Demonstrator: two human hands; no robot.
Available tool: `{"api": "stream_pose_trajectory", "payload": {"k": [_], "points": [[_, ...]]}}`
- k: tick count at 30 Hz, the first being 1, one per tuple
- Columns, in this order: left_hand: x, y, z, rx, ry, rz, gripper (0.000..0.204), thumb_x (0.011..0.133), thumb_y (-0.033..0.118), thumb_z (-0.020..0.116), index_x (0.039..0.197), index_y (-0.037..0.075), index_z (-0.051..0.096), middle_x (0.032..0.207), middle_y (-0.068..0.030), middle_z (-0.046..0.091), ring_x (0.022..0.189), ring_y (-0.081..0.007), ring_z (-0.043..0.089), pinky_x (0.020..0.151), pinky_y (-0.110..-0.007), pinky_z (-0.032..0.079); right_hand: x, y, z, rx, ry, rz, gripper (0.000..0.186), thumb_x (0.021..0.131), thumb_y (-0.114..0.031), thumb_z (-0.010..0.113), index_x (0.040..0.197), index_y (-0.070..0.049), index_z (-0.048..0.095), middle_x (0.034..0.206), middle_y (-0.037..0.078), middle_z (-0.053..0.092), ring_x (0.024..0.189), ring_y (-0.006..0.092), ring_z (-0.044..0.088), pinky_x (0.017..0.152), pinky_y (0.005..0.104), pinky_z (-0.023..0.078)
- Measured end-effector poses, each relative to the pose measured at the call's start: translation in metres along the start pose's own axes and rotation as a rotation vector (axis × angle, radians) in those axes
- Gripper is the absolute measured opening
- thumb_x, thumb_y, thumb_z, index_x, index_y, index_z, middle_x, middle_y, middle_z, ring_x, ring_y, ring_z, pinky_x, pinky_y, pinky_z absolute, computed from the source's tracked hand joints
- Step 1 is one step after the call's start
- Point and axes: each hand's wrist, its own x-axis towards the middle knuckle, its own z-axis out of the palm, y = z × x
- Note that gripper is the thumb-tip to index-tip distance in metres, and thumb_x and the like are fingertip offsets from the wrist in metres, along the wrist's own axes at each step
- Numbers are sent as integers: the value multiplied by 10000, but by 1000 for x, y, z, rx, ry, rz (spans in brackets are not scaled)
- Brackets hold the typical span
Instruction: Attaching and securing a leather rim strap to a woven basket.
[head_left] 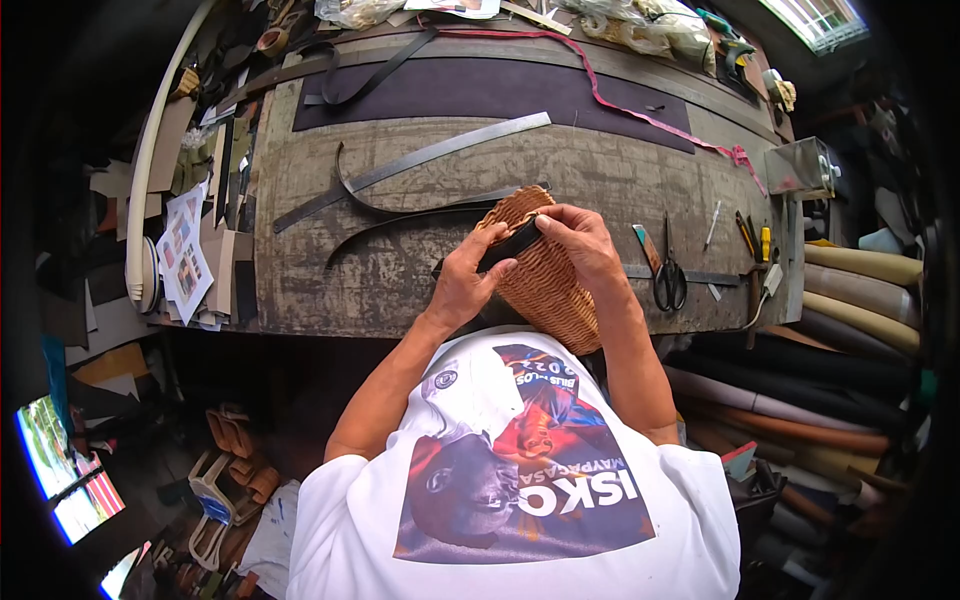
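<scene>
A tan woven wicker basket (548,290) leans between my forearms at the table's front edge, its open end tilted away from me. A black leather strap (513,245) lies along the near side of its rim. My left hand (466,276) is closed on the strap's left part, thumb below and fingers at the rim. With thumb and forefinger, my right hand (584,243) pinches the strap's right end against the rim. Long loose black strips (400,213) lie on the table just beyond the basket, beside a metal ruler (420,168).
Scissors (671,285), a white pen (713,225) and a yellow-handled screwdriver (766,243) lie on the right. A dark purple sheet (450,90) and pink tape measure (600,95) stretch across the back. Material rolls (865,264) are stacked at right; papers (186,255) hang at left.
</scene>
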Motion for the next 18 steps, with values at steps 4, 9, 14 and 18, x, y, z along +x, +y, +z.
{"api": "stream_pose_trajectory", "payload": {"k": [4, 9, 14, 18], "points": [[6, 1, 6, -49, 84, 7, 412, 829, 94, 773, 1199, 27, 604, 1154, -155, 669, 1092, -290, 663, 923, -362, 531, 7, -1, -9, 0, 5, -14, 200, 926, -128, 703, 1046, 30, 677, 937, 73, 710, 817, 111, 670, 753, 240, 558], [9, -7, 16, -1, 194, 2, 337, 827, 68, 771, 1124, 20, 618, 1121, -148, 686, 1098, -295, 666, 917, -368, 539, 16, 0, -13, 27, 51, 4, 225, 920, -128, 708, 1058, 46, 671, 943, 73, 704, 810, 102, 657, 730, 223, 544], [16, -8, 15, 17, 186, 85, 318, 819, 76, 784, 1096, 19, 637, 1101, -149, 692, 1086, -298, 670, 919, -361, 541, 17, -4, -13, 72, 36, 15, 222, 924, -115, 701, 1065, 53, 668, 950, 85, 705, 808, 115, 670, 722, 231, 561], [16, -12, 19, -44, 207, 97, 282, 825, 62, 773, 1074, 10, 649, 1096, -149, 693, 1074, -303, 672, 910, -364, 544, 19, -4, -16, 122, 28, 5, 210, 933, -97, 685, 1068, 63, 666, 946, 99, 709, 798, 126, 685, 708, 241, 579]]}}
